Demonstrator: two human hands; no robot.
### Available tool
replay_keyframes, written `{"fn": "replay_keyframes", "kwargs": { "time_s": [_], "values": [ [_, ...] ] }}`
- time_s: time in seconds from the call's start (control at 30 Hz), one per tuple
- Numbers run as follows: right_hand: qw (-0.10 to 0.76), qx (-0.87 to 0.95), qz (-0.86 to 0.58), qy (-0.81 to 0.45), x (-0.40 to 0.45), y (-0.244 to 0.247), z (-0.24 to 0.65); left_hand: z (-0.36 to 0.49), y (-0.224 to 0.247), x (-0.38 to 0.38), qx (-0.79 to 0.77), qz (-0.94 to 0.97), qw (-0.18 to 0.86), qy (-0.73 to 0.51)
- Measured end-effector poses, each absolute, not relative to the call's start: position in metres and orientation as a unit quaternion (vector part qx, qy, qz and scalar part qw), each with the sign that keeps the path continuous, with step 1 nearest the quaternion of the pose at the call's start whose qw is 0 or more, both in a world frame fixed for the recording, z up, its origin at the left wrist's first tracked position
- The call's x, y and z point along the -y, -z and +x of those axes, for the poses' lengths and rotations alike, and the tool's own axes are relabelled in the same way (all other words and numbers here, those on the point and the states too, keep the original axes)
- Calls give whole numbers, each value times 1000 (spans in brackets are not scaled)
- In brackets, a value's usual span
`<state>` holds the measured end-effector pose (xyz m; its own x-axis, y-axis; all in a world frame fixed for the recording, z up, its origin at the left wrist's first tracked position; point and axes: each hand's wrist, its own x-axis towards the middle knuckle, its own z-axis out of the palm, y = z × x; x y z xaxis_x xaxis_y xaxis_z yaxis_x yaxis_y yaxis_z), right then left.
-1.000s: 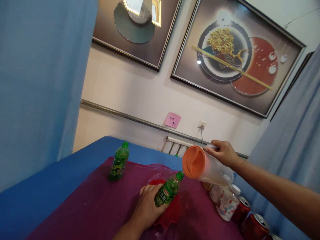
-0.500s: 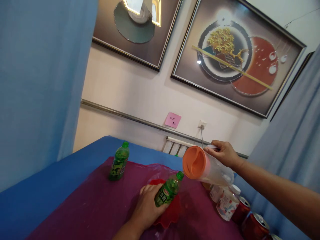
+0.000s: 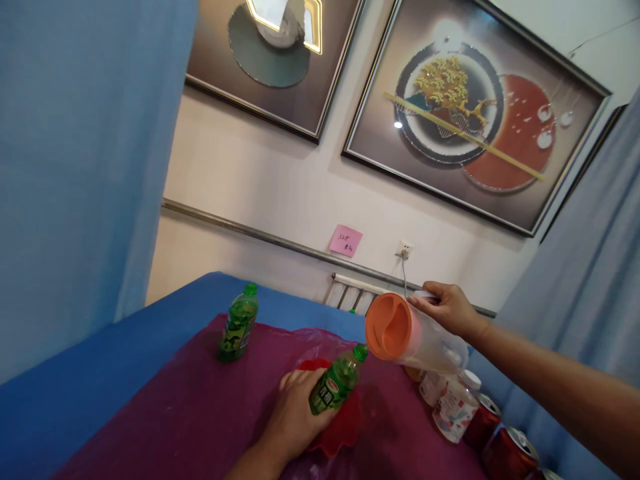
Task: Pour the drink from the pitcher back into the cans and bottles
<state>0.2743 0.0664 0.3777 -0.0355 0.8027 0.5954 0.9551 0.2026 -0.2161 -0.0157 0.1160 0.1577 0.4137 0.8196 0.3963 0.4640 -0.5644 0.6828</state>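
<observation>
My left hand (image 3: pixel 299 411) is wrapped round a green-capped bottle (image 3: pixel 335 383), which leans to the right over a red scalloped dish (image 3: pixel 345 430). Up at the right, my right hand (image 3: pixel 447 307) grips the handle of a clear pitcher (image 3: pixel 433 347) with an orange lid (image 3: pixel 389 327). The pitcher is tilted on its side, its lid facing left, near the cap of the held bottle. I see no liquid coming out of it. A second green bottle (image 3: pixel 239 325) stands upright at the left.
A purple sheet (image 3: pixel 190 400) covers part of the blue table (image 3: pixel 100 353). At the right stand a white-capped jar (image 3: pixel 455 407) and red cans (image 3: pixel 511 453). Blue curtains (image 3: pixel 85 147) hang at both sides. A metal rail (image 3: pixel 260 232) runs along the wall.
</observation>
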Motion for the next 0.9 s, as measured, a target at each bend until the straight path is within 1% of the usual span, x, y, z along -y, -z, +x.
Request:
{"fn": "replay_keyframes", "kwargs": {
  "time_s": [0.33, 0.9],
  "values": [
    [325, 715, -605, 129, -65, -376, 274, -17, -157, -116, -397, 807, 243, -363],
    [310, 713, -614, 134, -63, -376, 273, -17, -159, -114, -397, 805, 243, -367]
  ]
}}
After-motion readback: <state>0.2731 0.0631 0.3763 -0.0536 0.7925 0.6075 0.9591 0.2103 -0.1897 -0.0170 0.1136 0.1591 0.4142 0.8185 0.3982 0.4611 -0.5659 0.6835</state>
